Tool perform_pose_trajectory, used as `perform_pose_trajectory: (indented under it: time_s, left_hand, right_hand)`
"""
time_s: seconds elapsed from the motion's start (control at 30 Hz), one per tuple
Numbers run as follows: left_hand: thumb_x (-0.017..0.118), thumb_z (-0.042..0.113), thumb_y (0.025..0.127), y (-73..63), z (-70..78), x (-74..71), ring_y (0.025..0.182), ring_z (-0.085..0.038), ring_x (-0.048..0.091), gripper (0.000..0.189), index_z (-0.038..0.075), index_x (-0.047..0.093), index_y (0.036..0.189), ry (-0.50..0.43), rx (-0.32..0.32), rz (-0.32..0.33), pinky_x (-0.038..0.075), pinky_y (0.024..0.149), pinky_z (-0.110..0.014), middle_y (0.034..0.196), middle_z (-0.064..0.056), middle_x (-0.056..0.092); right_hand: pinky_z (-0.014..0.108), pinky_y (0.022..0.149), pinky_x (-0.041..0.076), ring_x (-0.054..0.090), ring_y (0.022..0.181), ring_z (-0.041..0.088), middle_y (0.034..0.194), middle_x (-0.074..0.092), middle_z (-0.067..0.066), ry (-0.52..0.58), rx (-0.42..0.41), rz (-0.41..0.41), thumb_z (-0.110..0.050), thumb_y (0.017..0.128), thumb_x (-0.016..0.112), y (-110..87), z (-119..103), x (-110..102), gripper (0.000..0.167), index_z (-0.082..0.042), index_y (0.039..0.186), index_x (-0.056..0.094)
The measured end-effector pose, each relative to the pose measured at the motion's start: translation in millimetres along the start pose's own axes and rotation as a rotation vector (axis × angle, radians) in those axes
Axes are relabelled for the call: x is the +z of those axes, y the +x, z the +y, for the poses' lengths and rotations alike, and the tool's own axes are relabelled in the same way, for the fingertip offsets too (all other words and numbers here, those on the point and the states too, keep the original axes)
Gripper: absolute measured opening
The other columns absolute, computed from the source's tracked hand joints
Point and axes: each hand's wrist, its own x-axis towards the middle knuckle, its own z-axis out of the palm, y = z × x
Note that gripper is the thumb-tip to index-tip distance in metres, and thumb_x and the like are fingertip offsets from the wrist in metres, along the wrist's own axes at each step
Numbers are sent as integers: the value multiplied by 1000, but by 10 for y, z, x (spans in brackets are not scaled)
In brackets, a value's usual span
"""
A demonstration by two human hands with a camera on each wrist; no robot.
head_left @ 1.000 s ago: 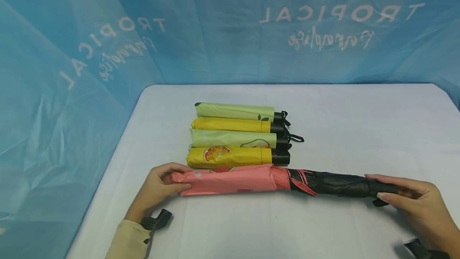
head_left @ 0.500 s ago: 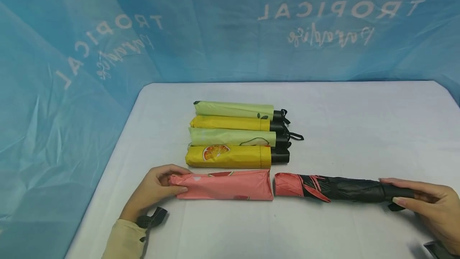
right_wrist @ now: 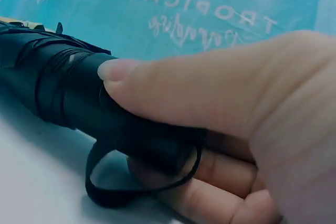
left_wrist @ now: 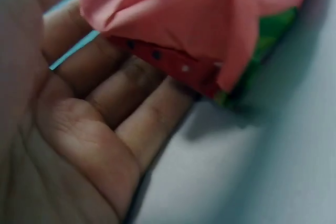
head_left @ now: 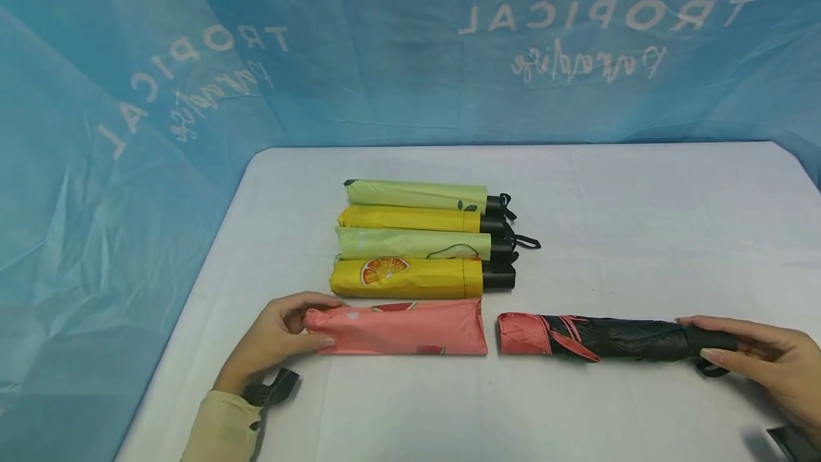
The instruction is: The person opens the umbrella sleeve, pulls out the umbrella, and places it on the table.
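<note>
My left hand (head_left: 277,334) pinches the left end of a pink umbrella sleeve (head_left: 404,334) printed with watermelon slices. In the left wrist view the crumpled end of the sleeve (left_wrist: 178,24) lies against the fingers. To the right, a folded black umbrella (head_left: 628,338) with pink trim lies in line with the sleeve, a narrow gap between them. My right hand (head_left: 770,362) grips its black handle. Seen from the right wrist, the thumb presses on top of the handle (right_wrist: 142,140), and a black wrist strap (right_wrist: 113,198) loops below it.
Behind the sleeve, several sleeved umbrellas lie side by side: a yellow umbrella (head_left: 423,280) with an orange slice is nearest, then a green umbrella (head_left: 391,244), another yellow umbrella (head_left: 410,219) and another green umbrella (head_left: 417,194). A blue curtain (head_left: 410,77) hangs behind the white table (head_left: 673,234).
The right hand has drawn the black umbrella rightward out of the pink sleeve, and a gap has opened between them. The left hand has stayed almost in place, still pinching the sleeve.
</note>
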Motion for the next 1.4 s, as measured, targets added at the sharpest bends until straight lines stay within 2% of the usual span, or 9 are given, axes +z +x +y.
perform_pose_trajectory:
  time_s: [0.13,0.3,0.53,0.7,0.83,1.03,1.17,1.27,1.4]
  left_hand:
    - [86,4,82,5,-9,17,128,-21,57,60,13,63,137,98,53,35,50,103,-28,138,-9,62]
    - [94,17,74,-22,5,65,141,-18,45,82,24,57,146,236,90,23,38,112,-22,146,1,57]
    - [95,38,71,-12,85,166,142,-13,42,94,34,47,152,468,85,6,33,114,-20,150,12,51]
    - [93,39,74,-2,151,233,143,-12,42,96,33,43,155,468,56,-63,34,115,-24,151,12,50]
    - [91,34,79,6,205,251,141,-13,45,92,30,41,157,439,65,-92,39,114,-34,150,10,53]
    - [89,35,81,-32,250,196,129,-12,54,89,34,41,156,461,58,-88,43,110,-39,135,12,63]
    - [90,32,81,-66,228,89,126,-15,56,94,33,37,158,418,60,-105,42,109,-30,132,10,63]
    - [87,23,85,-34,237,-49,127,-19,57,87,25,40,158,378,126,-71,43,109,-28,134,2,64]
    - [74,4,93,88,323,-268,122,-25,60,60,14,53,149,336,277,54,45,108,-29,127,-11,67]
  right_hand:
    - [21,81,58,66,113,2,132,66,-6,-110,53,21,23,88,63,-14,5,8,51,15,138,52]
    - [22,74,58,63,112,-4,133,62,-14,-262,118,40,11,95,64,-27,-17,28,49,6,143,54]
    - [7,89,47,61,115,-5,127,67,-14,-331,119,128,-3,106,54,-22,-9,-25,32,9,134,61]
    - [12,89,51,63,114,-3,126,67,-13,-322,66,143,-3,109,46,3,-9,-90,31,16,130,59]
    - [8,92,47,61,117,-4,128,68,-10,-348,45,135,-3,108,47,85,-127,-79,30,11,131,61]
    - [2,87,40,56,114,-11,124,68,-15,-433,35,46,-9,106,56,503,-684,16,28,-6,131,68]
    - [3,85,43,61,111,-6,120,73,-7,-468,-91,-56,-4,101,64,907,-1099,208,29,-16,125,74]
    - [8,85,48,65,110,-2,119,74,-6,-460,-183,-136,-2,97,69,1192,-1293,416,34,-21,123,75]
    - [14,84,53,67,111,5,120,74,-6,-367,-218,-227,-7,98,70,1483,-1353,732,33,-26,124,75]
